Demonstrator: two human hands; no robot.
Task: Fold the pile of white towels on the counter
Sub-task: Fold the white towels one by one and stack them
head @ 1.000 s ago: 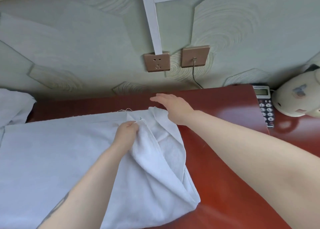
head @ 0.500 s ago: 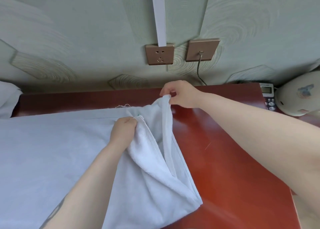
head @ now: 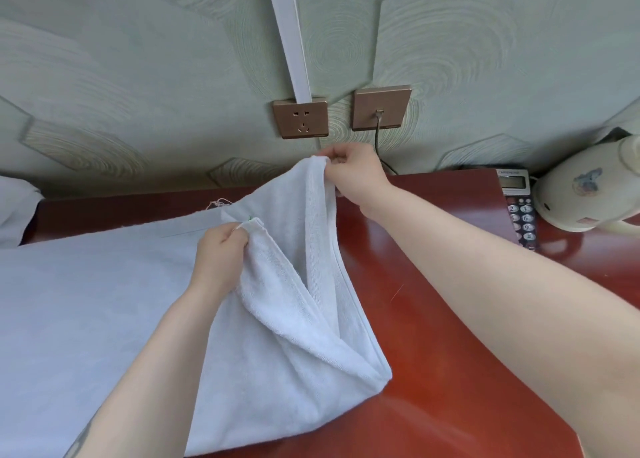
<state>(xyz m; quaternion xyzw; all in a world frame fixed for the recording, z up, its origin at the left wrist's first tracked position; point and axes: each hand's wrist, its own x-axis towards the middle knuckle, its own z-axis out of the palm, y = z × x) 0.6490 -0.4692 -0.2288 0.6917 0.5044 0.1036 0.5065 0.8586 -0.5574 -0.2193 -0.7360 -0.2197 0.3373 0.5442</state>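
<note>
A large white towel [head: 97,305] lies spread over the red-brown counter [head: 443,319], reaching past the left and bottom edges of the view. My left hand [head: 220,253] pinches one corner of its upper layer near the middle. My right hand [head: 356,175] pinches another corner and holds it raised above the counter's back edge, so the cloth hangs in a fold between my two hands. The towel's right end forms a folded point near the counter's front.
More white cloth [head: 15,211] lies at the far left. A telephone keypad [head: 519,208] and a cream kettle [head: 585,190] stand at the back right. Two bronze wall sockets [head: 300,118], one with a cable [head: 381,145], sit just behind the counter.
My right hand went from lying flat on the towel to pinching its corner, then lifted it up and back toward the wall. My left hand kept its grip in place.
</note>
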